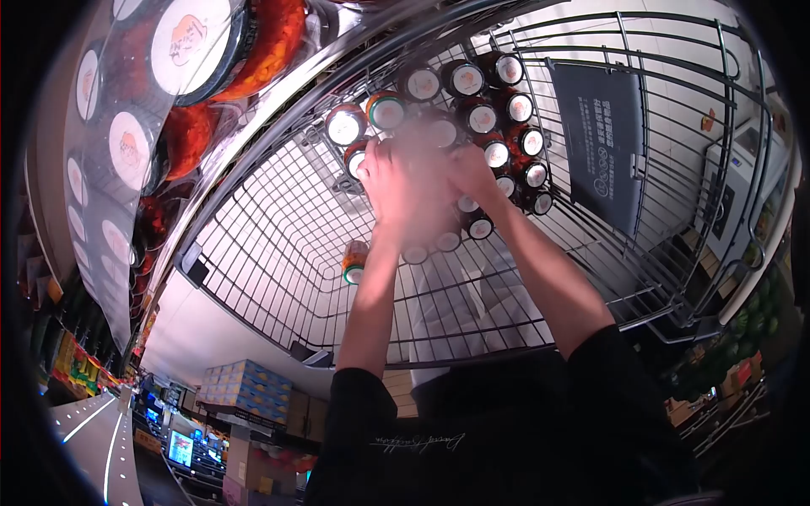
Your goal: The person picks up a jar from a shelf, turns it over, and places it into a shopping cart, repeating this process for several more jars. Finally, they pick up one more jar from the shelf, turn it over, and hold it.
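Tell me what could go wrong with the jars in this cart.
1. The left hand and right hand show blurred among the tightly packed jars; a bump may topple a row.
2. The lone jar sits apart on the wire floor of the cart with nothing beside it; it might tip or roll.

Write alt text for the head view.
The left hand and right hand, blurred, reach among white-lidded jars packed in a wire cart. A lone jar sits apart; larger jars stand at upper left.
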